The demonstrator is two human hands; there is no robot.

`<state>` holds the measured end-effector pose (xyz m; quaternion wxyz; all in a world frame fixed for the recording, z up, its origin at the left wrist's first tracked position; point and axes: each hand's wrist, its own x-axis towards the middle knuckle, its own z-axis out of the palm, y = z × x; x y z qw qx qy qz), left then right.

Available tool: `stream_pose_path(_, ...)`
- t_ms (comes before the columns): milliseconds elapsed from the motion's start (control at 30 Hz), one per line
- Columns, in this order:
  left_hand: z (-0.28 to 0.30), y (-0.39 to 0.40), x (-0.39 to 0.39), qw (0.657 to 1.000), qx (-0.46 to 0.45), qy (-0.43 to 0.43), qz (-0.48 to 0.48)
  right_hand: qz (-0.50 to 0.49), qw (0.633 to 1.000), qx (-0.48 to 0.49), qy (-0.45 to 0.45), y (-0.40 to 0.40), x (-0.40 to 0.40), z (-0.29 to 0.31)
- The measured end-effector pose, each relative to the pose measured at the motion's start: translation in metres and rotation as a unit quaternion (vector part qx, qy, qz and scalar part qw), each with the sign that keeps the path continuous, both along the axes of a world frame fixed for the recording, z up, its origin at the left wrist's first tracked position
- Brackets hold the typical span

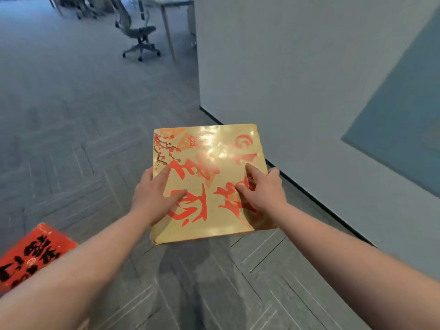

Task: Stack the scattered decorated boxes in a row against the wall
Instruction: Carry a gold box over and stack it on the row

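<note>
A flat gold box (209, 225) with red calligraphy and a plum-branch print is held out in front of me above the carpet, near the white wall (285, 79). My left hand (154, 196) grips its left edge, thumb and forefinger lying on the lid and the other fingers hidden beneath. My right hand (264, 189) grips the right edge the same way, thumb and forefinger on top. A red box (28, 256) with black characters lies on the floor at the lower left, partly behind my left forearm.
Grey patterned carpet (71, 139) covers the floor. The wall's dark skirting runs diagonally from the centre to the lower right. An office chair (139, 32) and a desk leg (169, 32) stand far back beyond the wall's corner.
</note>
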<state>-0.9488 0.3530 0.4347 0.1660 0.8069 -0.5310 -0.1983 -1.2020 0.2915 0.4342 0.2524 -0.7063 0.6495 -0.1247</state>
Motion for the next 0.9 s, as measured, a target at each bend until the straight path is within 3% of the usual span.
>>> stream_pose_path(367, 0.123, -0.059, -0.241, 0.978, -0.085, -0.012, -0.191, -0.167, 0.982, -0.081, 0.013, 0.035, -0.255, 0.126)
stream_pose_path(633, 0.136, -0.080, -0.373, 0.941, -0.081, 0.014, -0.328, -0.305, 0.949, -0.079, 0.029, 0.086, -0.363, 0.141)
stream_pose_path(900, 0.136, -0.108, -0.509, 0.867, -0.044, 0.016, -0.495, -0.477, 0.877, -0.037, 0.052, 0.136, -0.438, 0.144)
